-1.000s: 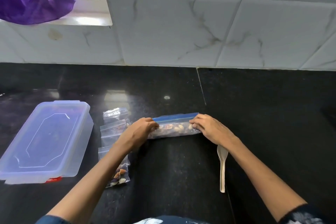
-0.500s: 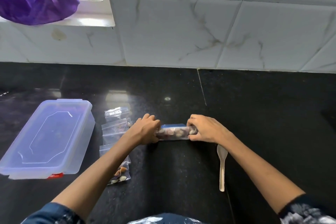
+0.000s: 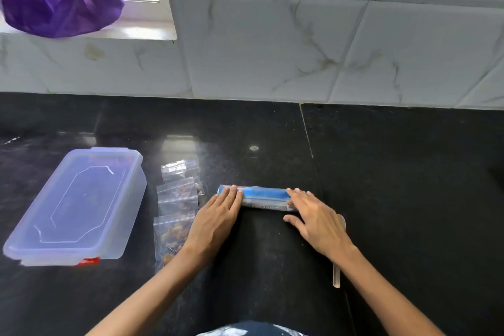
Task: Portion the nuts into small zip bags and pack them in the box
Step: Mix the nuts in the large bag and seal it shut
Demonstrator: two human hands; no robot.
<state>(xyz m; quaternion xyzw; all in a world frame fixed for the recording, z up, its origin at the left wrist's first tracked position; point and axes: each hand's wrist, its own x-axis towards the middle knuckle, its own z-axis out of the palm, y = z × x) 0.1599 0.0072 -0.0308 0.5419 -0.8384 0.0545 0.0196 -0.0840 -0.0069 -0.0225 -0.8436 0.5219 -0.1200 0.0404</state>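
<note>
The rolled-up large zip bag (image 3: 263, 197), blue strip uppermost, lies crosswise at the centre of the black counter (image 3: 409, 199). The left hand (image 3: 215, 215) lies flat on its left end, fingers straight and together, pressing down without gripping. The right hand (image 3: 313, 215) presses the right end the same way, fingers straight and slightly spread, thumb out on the counter.

Since only flat pressure holds the roll, I judge it could spring open once the hands lift, and any nuts left inside could spill if the seal is not fully shut. The glossy stone may also let the slick plastic slide.

At 9 o'clock from the roll, just beside the left hand, three small zip bags (image 3: 177, 199) of nuts lie in a row, the nearest partly under the left forearm; a careless sweep of that arm could scatter them. Further out at 9 o'clock sits the clear plastic box (image 3: 76, 207), lid on, so packing has not begun. A pale spoon (image 3: 337, 267) lies at 5 o'clock, partly hidden by the right wrist.

Behind, at 12 o'clock, rises a white marble-pattern tiled wall (image 3: 300, 35); at 11 o'clock a window sill (image 3: 136, 31) carries purple cloth (image 3: 57, 5)
</note>
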